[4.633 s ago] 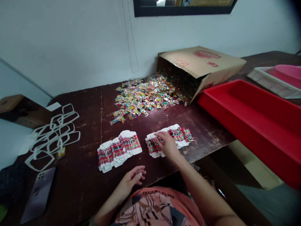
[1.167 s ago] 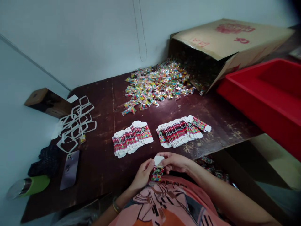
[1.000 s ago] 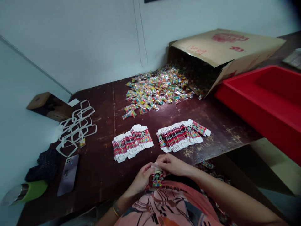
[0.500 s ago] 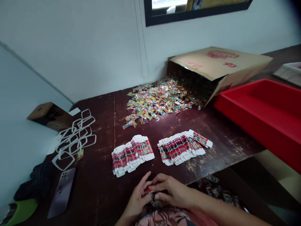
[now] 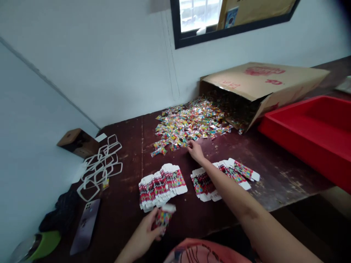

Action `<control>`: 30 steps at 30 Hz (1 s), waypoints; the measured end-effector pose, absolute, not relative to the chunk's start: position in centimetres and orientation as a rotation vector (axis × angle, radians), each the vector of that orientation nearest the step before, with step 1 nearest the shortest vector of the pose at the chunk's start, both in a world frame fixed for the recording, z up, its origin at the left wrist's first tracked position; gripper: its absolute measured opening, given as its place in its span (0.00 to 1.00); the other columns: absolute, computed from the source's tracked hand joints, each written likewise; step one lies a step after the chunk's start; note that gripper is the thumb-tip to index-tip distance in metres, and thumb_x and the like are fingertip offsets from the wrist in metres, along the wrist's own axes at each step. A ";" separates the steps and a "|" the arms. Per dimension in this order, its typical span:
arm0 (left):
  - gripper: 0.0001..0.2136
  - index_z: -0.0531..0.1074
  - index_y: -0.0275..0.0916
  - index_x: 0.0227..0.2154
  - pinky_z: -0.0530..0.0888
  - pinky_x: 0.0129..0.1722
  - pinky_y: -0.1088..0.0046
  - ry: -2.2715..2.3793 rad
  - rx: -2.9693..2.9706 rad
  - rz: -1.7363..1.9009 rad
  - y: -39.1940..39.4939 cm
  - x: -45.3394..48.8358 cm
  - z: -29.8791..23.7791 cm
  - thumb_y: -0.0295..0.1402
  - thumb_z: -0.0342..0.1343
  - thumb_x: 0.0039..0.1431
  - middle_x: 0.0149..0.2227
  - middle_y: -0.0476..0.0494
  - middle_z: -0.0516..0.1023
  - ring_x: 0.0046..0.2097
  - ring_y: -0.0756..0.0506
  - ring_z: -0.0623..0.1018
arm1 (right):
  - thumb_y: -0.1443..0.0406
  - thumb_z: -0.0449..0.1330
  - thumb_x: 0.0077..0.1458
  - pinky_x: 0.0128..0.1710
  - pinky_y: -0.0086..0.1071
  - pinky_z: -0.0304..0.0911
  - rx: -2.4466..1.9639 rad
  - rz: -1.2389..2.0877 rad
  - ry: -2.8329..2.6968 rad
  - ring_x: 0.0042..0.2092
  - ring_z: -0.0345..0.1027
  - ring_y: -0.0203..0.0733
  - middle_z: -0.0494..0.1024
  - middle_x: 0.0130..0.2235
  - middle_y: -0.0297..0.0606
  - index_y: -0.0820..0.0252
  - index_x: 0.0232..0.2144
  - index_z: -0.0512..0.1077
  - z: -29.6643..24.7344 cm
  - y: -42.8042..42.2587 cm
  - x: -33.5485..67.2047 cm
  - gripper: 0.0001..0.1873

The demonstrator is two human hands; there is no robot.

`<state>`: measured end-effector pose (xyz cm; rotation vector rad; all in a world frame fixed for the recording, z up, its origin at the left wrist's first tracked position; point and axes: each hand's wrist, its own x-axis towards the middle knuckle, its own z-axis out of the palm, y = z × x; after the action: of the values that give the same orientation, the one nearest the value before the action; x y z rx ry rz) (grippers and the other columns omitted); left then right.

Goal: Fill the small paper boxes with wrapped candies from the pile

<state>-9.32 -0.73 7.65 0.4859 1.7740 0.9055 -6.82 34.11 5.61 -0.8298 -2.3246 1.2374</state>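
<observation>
My left hand point(image 5: 142, 235) is closed around a small printed carton point(image 5: 163, 215), held upright near the table's front edge. My right hand point(image 5: 195, 150) reaches far forward, its fingers pinching at the near edge of a heap of small colourful sweet packets point(image 5: 189, 122). My right forearm crosses over the right fan of flat printed cartons point(image 5: 236, 171). A second fan of flat cartons point(image 5: 161, 184) lies just beyond my left hand.
A tipped brown cardboard box point(image 5: 260, 86) spills the packets onto the dark wooden table point(image 5: 128, 204). A red tray point(image 5: 309, 133) sits at right. White card frames point(image 5: 100, 166), a phone point(image 5: 85, 226), a dark cloth point(image 5: 59, 215) and a green cup point(image 5: 35, 246) lie at left.
Both hands were together on one carton near my body. Now the left hand alone holds the opened carton, and the right hand has stretched out to the packet heap.
</observation>
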 end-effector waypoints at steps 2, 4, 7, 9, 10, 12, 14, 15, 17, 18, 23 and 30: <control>0.30 0.64 0.37 0.53 0.73 0.35 0.67 1.712 0.240 1.157 0.5 -8.5 6.4 0.42 0.62 0.46 0.43 0.38 0.77 0.37 0.42 0.77 | 0.60 0.54 0.58 0.36 0.33 0.61 -0.668 1.401 -2.386 0.33 0.66 0.40 0.73 0.32 0.38 0.63 0.37 0.70 5.6 31.4 -4.6 0.11; 0.30 0.66 0.35 0.49 0.74 0.37 0.66 1.642 0.169 1.253 2.2 -7.6 5.6 0.39 0.65 0.43 0.41 0.37 0.78 0.37 0.42 0.78 | 0.58 0.57 0.56 0.31 0.28 0.61 -0.387 1.637 -2.443 0.28 0.65 0.35 0.73 0.29 0.32 0.61 0.37 0.70 6.0 28.6 -1.8 0.12; 0.29 0.66 0.35 0.49 0.75 0.38 0.65 1.513 0.244 1.297 4.4 -6.3 5.2 0.37 0.66 0.43 0.41 0.38 0.78 0.40 0.41 0.78 | 0.62 0.59 0.55 0.30 0.26 0.60 -0.121 1.835 -2.394 0.29 0.65 0.33 0.73 0.30 0.31 0.60 0.40 0.68 7.1 26.0 1.8 0.11; 0.29 0.65 0.36 0.52 0.76 0.36 0.65 1.438 0.315 1.285 5.3 -5.7 5.2 0.35 0.65 0.45 0.43 0.37 0.77 0.41 0.41 0.77 | 0.65 0.60 0.54 0.29 0.25 0.59 -0.201 1.774 -2.398 0.29 0.65 0.33 0.72 0.29 0.30 0.60 0.37 0.68 7.7 25.7 3.1 0.08; 0.29 0.64 0.36 0.53 0.76 0.35 0.65 1.412 0.344 1.281 5.4 -5.4 5.3 0.35 0.64 0.46 0.44 0.37 0.76 0.42 0.40 0.77 | 0.66 0.60 0.53 0.29 0.25 0.58 -0.247 1.722 -2.430 0.28 0.65 0.33 0.72 0.27 0.30 0.60 0.35 0.68 7.9 25.8 3.5 0.06; 0.29 0.63 0.36 0.54 0.76 0.36 0.66 1.381 0.383 1.274 5.5 -5.1 5.2 0.33 0.63 0.48 0.44 0.37 0.76 0.42 0.41 0.77 | 0.67 0.60 0.53 0.28 0.26 0.58 -0.219 1.628 -2.542 0.28 0.65 0.34 0.72 0.26 0.30 0.61 0.32 0.70 8.1 25.9 3.8 0.02; 0.30 0.61 0.36 0.55 0.76 0.35 0.68 1.382 0.395 1.276 5.3 -5.0 5.0 0.32 0.62 0.48 0.42 0.39 0.76 0.40 0.43 0.76 | 0.69 0.58 0.54 0.32 0.27 0.60 -0.049 1.532 -2.649 0.31 0.67 0.36 0.74 0.29 0.33 0.60 0.31 0.72 8.1 25.7 3.9 0.02; 0.31 0.60 0.36 0.56 0.76 0.33 0.69 1.391 0.392 1.277 5.2 -5.0 4.9 0.32 0.62 0.48 0.41 0.40 0.76 0.39 0.44 0.76 | 0.69 0.58 0.55 0.36 0.28 0.62 0.049 1.496 -2.677 0.34 0.69 0.37 0.75 0.32 0.35 0.60 0.33 0.73 8.0 25.3 3.9 0.04; 0.33 0.59 0.37 0.57 0.75 0.30 0.72 1.427 0.382 1.279 4.9 -4.9 4.7 0.33 0.63 0.48 0.39 0.42 0.76 0.37 0.45 0.76 | 0.69 0.56 0.58 0.42 0.31 0.62 0.101 1.451 -2.641 0.41 0.69 0.39 0.75 0.40 0.39 0.59 0.38 0.73 7.8 24.1 4.0 0.08; 0.33 0.59 0.38 0.57 0.74 0.28 0.73 1.446 0.376 1.285 4.8 -4.9 4.6 0.35 0.63 0.48 0.38 0.43 0.76 0.36 0.45 0.76 | 0.69 0.54 0.59 0.44 0.32 0.62 0.045 1.446 -2.591 0.43 0.68 0.40 0.74 0.42 0.40 0.59 0.40 0.73 7.6 23.4 4.1 0.09; 0.28 0.69 0.33 0.48 0.72 0.25 0.73 1.471 0.281 1.398 4.3 -4.4 4.7 0.53 0.52 0.55 0.33 0.41 0.77 0.32 0.45 0.76 | 0.64 0.55 0.60 0.49 0.37 0.61 -0.163 1.492 -2.413 0.47 0.65 0.42 0.68 0.47 0.42 0.59 0.34 0.75 6.3 20.4 4.8 0.09; 0.28 0.73 0.31 0.41 0.70 0.22 0.74 1.462 0.215 1.411 5.1 -4.5 4.9 0.54 0.47 0.57 0.32 0.39 0.78 0.31 0.44 0.76 | 0.59 0.61 0.53 0.28 0.29 0.64 -0.627 2.430 -1.536 0.25 0.63 0.31 0.69 0.31 0.31 0.57 0.38 0.69 4.0 19.2 5.8 0.11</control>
<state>-4.53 5.10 4.86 0.2154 1.4620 1.4113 5.77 19.25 4.01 -0.6274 -1.5361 2.4298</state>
